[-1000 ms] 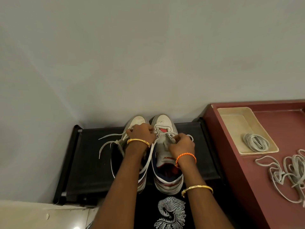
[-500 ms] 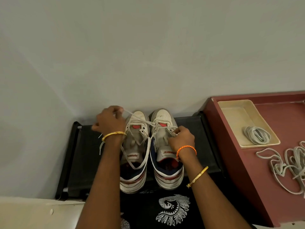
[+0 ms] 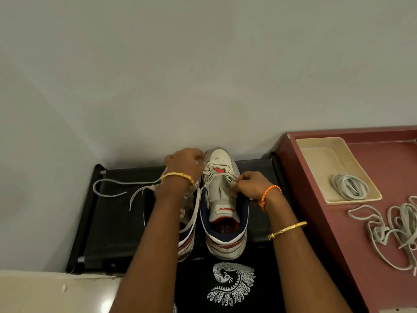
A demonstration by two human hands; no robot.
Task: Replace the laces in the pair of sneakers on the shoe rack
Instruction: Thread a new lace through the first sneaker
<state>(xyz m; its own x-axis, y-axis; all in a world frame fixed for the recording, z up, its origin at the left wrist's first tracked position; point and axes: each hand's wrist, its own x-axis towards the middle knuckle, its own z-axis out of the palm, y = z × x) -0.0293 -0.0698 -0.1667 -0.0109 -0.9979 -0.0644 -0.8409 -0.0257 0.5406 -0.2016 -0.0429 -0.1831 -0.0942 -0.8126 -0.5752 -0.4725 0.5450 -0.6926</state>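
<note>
Roughly, you are sitting in the early-to-middle part of the job, judging by how things are lying. Both sneakers are standing side by side on the black rack point(image 3: 117, 213), toes to the wall. The maroon table point(image 3: 381, 159) beside it is carrying the other laces: a loose tangle point(image 3: 397, 229) on its top and a neat bundle point(image 3: 349, 185) in the cream tray point(image 3: 320, 152). Which of these are new and which are old cannot be told, though the tidy coil is looking like an unused one.

The right sneaker point(image 3: 223, 213) is showing only a crossing or two of lace near the toe; the rest of its tongue is lying bare, so it is either mostly unlaced or just starting to be relaced. The left sneaker point(image 3: 188, 224) is mostly hiding under your forearm, and a white lace point(image 3: 112, 184) is trailing from it across the rack, so that one is not finished either. Both shoes are still needing work.

Your left hand point(image 3: 184, 163) is curling closed near the toe of the left sneaker, seemingly pinching a lace, though the strand inside the fingers is blurring out. Your right hand point(image 3: 249, 184) is pinching a lace at the right-side eyelets of the right sneaker.

As for writing, a small red-lettered label is sitting on the right sneaker's tongue, upside down and too small to read. A white peacock print point(image 3: 230, 283) is showing on your black shirt, with no words.
</note>
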